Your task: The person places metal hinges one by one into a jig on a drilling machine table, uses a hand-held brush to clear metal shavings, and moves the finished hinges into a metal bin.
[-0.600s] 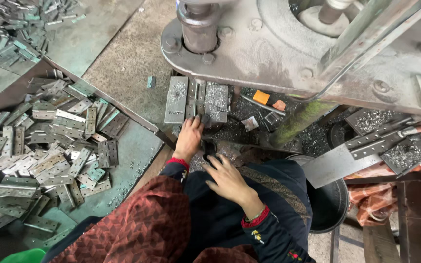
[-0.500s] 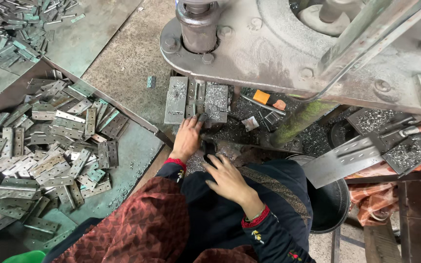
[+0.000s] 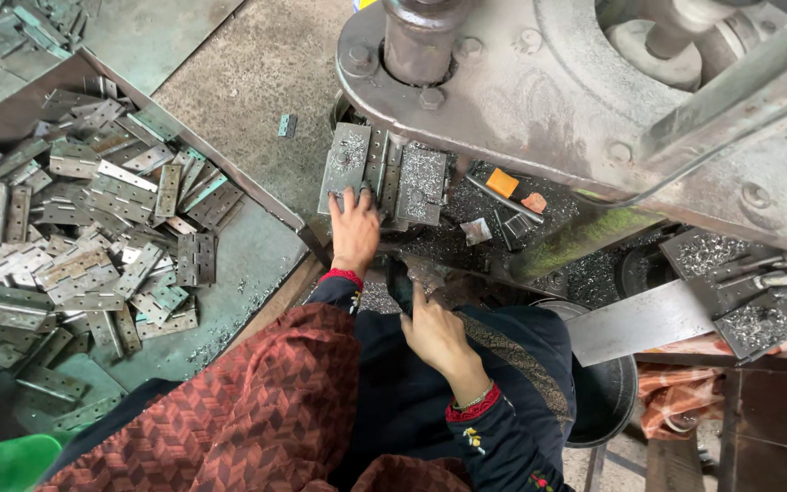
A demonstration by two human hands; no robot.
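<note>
**Fingers at the press die**

Fingers [image 3: 350, 202] of the left hand [image 3: 355, 232] lie flat on the grey die plates [image 3: 384, 171], long axes running away from the person; nothing gripped. The right hand [image 3: 434, 335] rests nearer the body, empty, loosely open, farther off.

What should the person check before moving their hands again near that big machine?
1. Left hand away from the press head: not ok, fingers rest on the metal plates below it.
2. Right hand clear of the machine: ok, it lies on the lap.
3. Plates free of shavings: not ok.
4. Hinges within reach: ok, heaped in the tray at left.
5. Press stopped: cannot tell.
</note>
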